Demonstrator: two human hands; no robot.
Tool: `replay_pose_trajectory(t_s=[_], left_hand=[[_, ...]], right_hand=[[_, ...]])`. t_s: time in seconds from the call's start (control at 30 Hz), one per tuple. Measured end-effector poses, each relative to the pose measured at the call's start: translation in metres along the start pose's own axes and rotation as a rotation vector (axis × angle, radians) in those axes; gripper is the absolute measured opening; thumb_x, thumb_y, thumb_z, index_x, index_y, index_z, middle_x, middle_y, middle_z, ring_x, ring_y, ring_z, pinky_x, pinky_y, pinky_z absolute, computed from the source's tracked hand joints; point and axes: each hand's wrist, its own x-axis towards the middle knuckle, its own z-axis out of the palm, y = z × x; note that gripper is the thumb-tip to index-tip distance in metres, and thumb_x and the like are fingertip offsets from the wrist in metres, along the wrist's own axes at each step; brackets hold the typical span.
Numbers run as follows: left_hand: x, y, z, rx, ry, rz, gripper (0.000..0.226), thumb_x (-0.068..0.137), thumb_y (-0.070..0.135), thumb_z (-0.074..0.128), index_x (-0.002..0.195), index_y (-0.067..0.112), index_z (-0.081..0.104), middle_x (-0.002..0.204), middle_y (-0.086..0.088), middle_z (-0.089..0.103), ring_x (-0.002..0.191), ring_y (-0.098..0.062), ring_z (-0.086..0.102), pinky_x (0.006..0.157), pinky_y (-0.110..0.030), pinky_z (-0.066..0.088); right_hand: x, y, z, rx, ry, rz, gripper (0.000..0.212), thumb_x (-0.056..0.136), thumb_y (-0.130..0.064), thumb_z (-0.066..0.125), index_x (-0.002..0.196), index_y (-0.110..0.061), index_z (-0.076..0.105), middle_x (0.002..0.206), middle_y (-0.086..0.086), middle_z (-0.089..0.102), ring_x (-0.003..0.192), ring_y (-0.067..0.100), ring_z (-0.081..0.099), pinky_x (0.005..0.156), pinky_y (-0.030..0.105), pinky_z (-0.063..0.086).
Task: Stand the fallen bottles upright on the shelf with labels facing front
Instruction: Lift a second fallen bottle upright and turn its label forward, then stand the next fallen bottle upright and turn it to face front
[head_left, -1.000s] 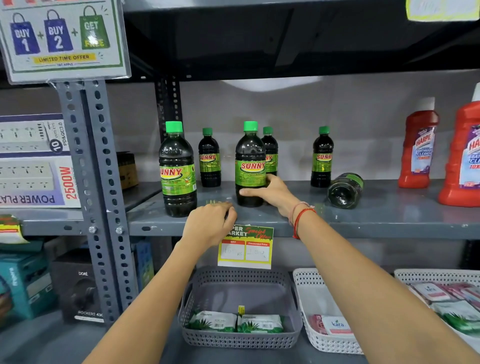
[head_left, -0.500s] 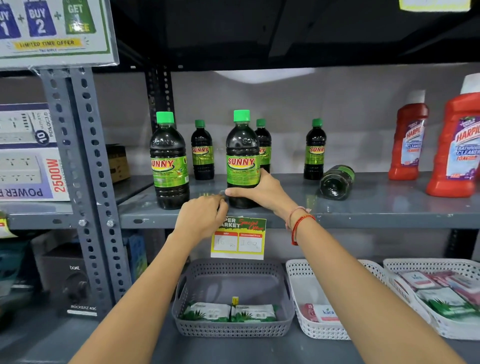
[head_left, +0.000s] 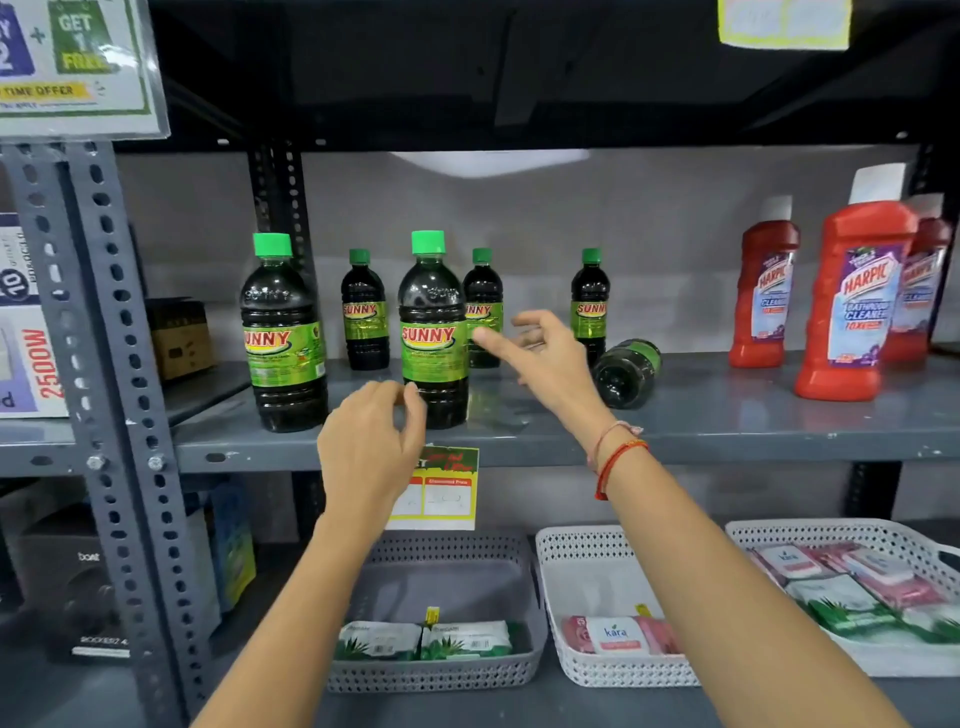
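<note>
the fallen bottle (head_left: 627, 372) lies on its side on the shelf (head_left: 727, 415), base toward the camera, at 3 o'clock from the right hand (head_left: 545, 358). that hand's fingers are spread, empty; the left hand (head_left: 371, 441) is loosely curled, holding nothing. the bottle looks full, heavy, smooth plastic, likely to roll; grip its labelled middle.

"SUNNY" on bottles (head_left: 434, 332), "HARPIC" on cleaners (head_left: 857, 301)

Bright, even light; right hand (head_left: 545, 358) motion-blurred.
</note>
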Motion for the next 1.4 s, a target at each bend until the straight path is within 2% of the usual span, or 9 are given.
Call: replay_pose_trajectory(t_s=[0.1,0.2,0.3,0.4,0.53,0.7,0.97,1.17,1.4], left_hand=[[-0.001,0.041,0.013,-0.055,0.056,0.148,0.031,0.088,0.026,0.042,0.065,0.011,0.056,0.062,-0.005,0.058,0.057,-0.023,0.051,0.05,-0.031,0.033],[0.005,0.079,0.034,-0.115,-0.065,0.272,0.028,0.087,0.027,0.043,0.076,0.01,0.062,0.075,-0.005,0.066,0.071,-0.023,0.061,0.058,-0.033,0.046],[0.019,0.101,0.058,-0.098,-0.316,0.28,0.031,0.09,0.03,0.044,0.102,0.01,0.064,0.106,-0.007,0.067,0.102,-0.025,0.059,0.077,-0.038,0.048],[0.025,0.101,0.078,-0.064,-0.517,0.266,0.039,0.093,0.034,0.041,0.112,0.006,0.06,0.12,-0.012,0.063,0.111,-0.03,0.055,0.087,-0.043,0.047],[0.018,0.096,0.091,-0.003,-0.552,0.238,0.048,0.093,0.043,0.034,0.087,0.007,0.064,0.093,-0.016,0.069,0.088,-0.037,0.061,0.066,-0.036,0.042],[0.016,0.093,0.089,0.016,-0.588,0.278,0.044,0.093,0.041,0.031,0.081,0.008,0.057,0.09,-0.017,0.069,0.084,-0.039,0.061,0.064,-0.037,0.039],[0.015,0.093,0.085,0.001,-0.621,0.282,0.042,0.093,0.038,0.03,0.085,0.006,0.056,0.094,-0.019,0.068,0.086,-0.04,0.06,0.07,-0.04,0.044],[0.013,0.092,0.087,0.005,-0.6,0.26,0.036,0.092,0.037,0.031,0.076,0.01,0.049,0.09,-0.017,0.067,0.082,-0.038,0.059,0.064,-0.036,0.036],[0.011,0.091,0.09,0.02,-0.558,0.3,0.04,0.093,0.038,0.029,0.08,0.01,0.054,0.095,-0.014,0.068,0.084,-0.037,0.061,0.062,-0.035,0.034]], right_hand=[[0.013,0.006,-0.035,-0.092,0.23,-0.032,0.046,0.074,-0.052,0.073,0.098,-0.016,0.061,0.081,-0.003,0.063,0.075,0.009,0.059,0.069,0.022,0.048],[0.031,0.024,-0.065,-0.386,0.366,0.055,0.042,0.08,-0.042,0.068,0.102,-0.007,0.062,0.104,0.012,0.064,0.1,0.027,0.059,0.081,0.036,0.046],[0.045,0.043,-0.089,-0.653,0.33,0.319,0.061,0.077,-0.052,0.067,0.115,-0.004,0.059,0.127,0.02,0.053,0.121,0.037,0.046,0.09,0.041,0.041],[0.056,0.055,-0.102,-0.559,0.166,0.582,0.074,0.069,-0.066,0.066,0.116,-0.01,0.063,0.127,0.017,0.06,0.114,0.034,0.055,0.093,0.038,0.043],[0.068,0.064,-0.106,-0.279,0.125,0.66,0.05,0.062,-0.061,0.075,0.074,-0.016,0.057,0.095,0.009,0.064,0.074,0.023,0.062,0.073,0.037,0.057],[0.077,0.066,-0.101,-0.046,0.031,0.803,0.041,0.07,-0.04,0.075,0.094,-0.011,0.059,0.078,0.011,0.066,0.06,0.023,0.063,0.037,0.028,0.05],[0.066,0.064,-0.093,0.311,0.136,0.616,0.047,0.064,-0.027,0.08,0.1,-0.011,0.055,0.09,0.011,0.069,0.072,0.022,0.068,0.052,0.027,0.052],[0.062,0.048,-0.079,0.194,0.221,0.278,0.037,0.058,-0.023,0.084,0.082,-0.021,0.056,0.084,0.0,0.068,0.076,0.016,0.067,0.056,0.024,0.049],[0.046,0.066,-0.073,-0.028,0.141,0.063,0.079,0.055,-0.025,0.089,0.118,-0.021,0.04,0.105,-0.006,0.058,0.1,0.014,0.058,0.087,0.028,0.044]])
